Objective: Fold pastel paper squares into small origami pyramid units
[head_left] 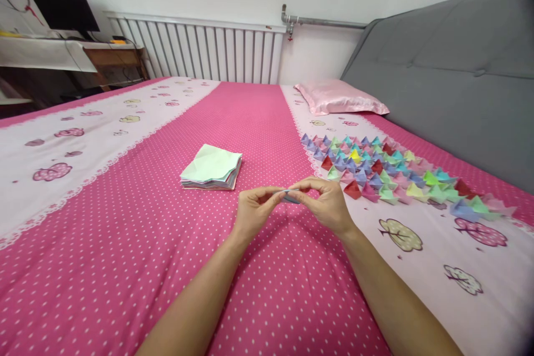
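Both hands meet over the pink dotted bedsheet (125, 245), pinching a small folded blue paper piece (291, 196) between them. My left hand (254, 208) grips its left end with curled fingers, and my right hand (327, 203) grips its right end. A stack of square coloured paper sheets (212, 168), light green on top, lies just beyond my left hand. To the right, rows of several finished folded paper shapes (384, 175) in many colours are laid out on the sheet.
A pink satin pillow (340, 97) rests at the far right by the grey padded headboard (450, 83). A white radiator (200, 50) runs along the far wall. A desk with a dark monitor (60, 5) stands at the back left.
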The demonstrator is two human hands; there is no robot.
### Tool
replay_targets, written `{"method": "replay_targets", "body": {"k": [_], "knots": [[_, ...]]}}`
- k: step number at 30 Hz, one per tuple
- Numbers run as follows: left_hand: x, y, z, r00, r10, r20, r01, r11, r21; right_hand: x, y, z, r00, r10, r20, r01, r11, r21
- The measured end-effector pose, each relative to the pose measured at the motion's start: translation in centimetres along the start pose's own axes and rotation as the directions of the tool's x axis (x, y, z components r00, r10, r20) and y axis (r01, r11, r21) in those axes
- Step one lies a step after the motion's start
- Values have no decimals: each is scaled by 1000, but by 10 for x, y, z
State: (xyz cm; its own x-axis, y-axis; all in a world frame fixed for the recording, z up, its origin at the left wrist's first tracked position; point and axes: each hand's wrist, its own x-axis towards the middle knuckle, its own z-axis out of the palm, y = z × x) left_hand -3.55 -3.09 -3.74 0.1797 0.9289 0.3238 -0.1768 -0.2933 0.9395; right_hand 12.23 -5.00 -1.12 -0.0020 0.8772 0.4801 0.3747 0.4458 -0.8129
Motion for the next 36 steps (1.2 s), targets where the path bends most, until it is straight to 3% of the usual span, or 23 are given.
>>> {"method": "replay_targets", "body": {"k": [7,18,23,29,36], "knots": [[-2,4,0,1000,19,-21,-19,1000,14,-3,-4,1,998,-62,-24,61,998,-32],[-3,4,0,999,42,-18,-39,992,117,-3,-6,4,998,-44,44,45,998,-41],[-3,1,1,1000,-3,26,1,998,56,-2,-5,3,990,-86,111,92,995,-47],[1,0,-1,991,-79,-104,69,993,-99,-2,2,10,997,60,48,-62,997,53],[4,-6,-2,985,-152,-80,120,941,-316,-4,-4,9,994,84,-73,-76,992,103]]}}
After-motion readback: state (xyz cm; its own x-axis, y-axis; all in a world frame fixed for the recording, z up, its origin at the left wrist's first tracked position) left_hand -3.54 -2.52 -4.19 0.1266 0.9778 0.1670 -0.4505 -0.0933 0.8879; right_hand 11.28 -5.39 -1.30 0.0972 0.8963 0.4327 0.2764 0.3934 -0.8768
